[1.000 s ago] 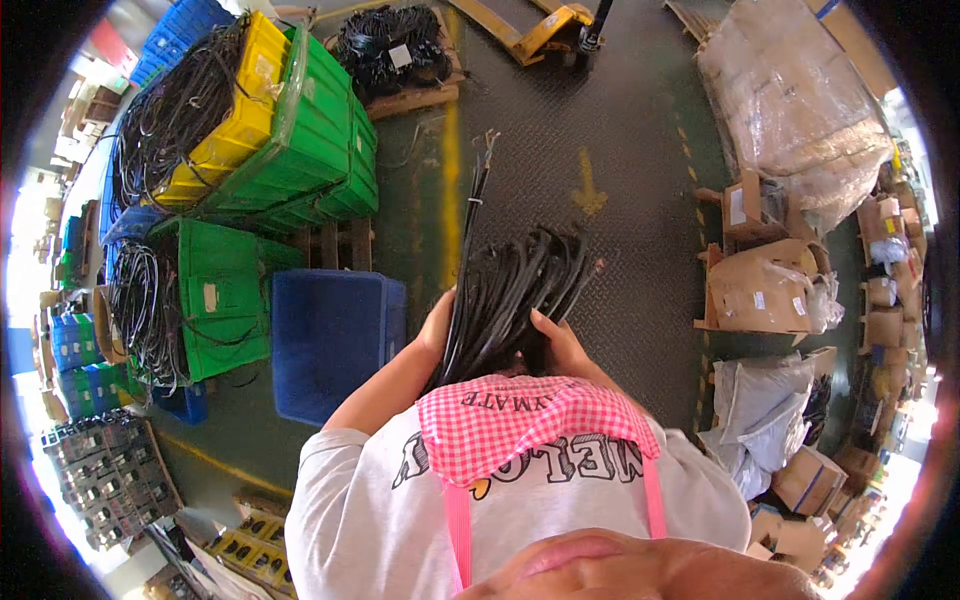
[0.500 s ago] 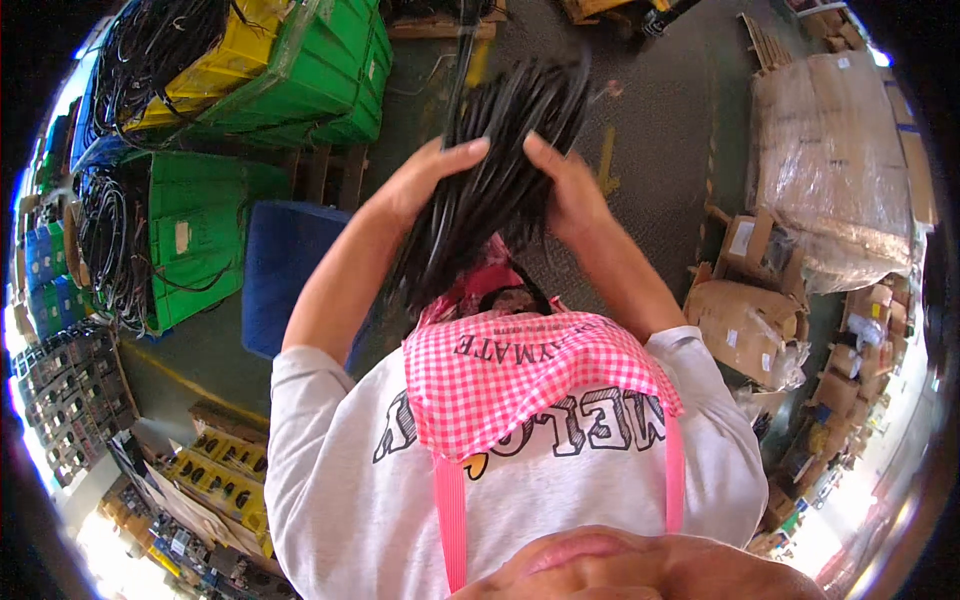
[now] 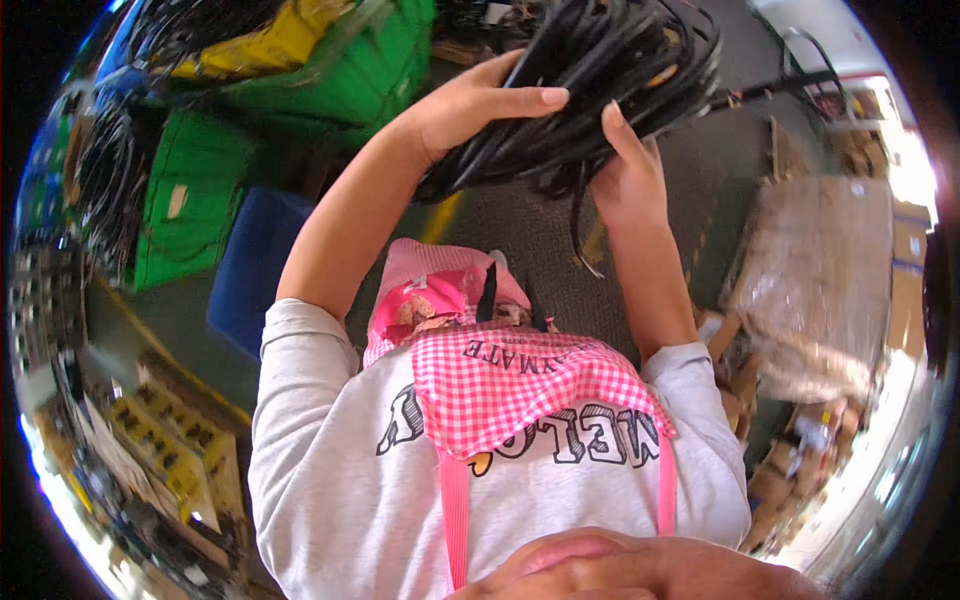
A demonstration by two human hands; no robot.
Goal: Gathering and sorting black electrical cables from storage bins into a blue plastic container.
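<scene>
A thick bundle of black cables [image 3: 600, 75] is held up in front of me, slanting from lower left to upper right. My left hand [image 3: 475, 112] is closed on its left side, thumb lying over the strands, the other fingers mostly hidden underneath. At the lower right of the bundle, my right hand [image 3: 632, 178] grips it with the thumb up and its fingers behind. Loops bulge out at the top right, and one loose cable end dangles beside my right hand.
Green crates [image 3: 205, 200] full of black cables stand at the left, with a yellow crate [image 3: 265, 45] above. A blue bin [image 3: 255, 270] sits near my left elbow. Film-wrapped cartons [image 3: 815, 270] are stacked at the right. Yellow trays [image 3: 165, 440] lie at the lower left.
Both hands have carried the cable bundle up and to the right. It has turned from nearly upright to a flatter slant, and the surroundings have shifted in view.
</scene>
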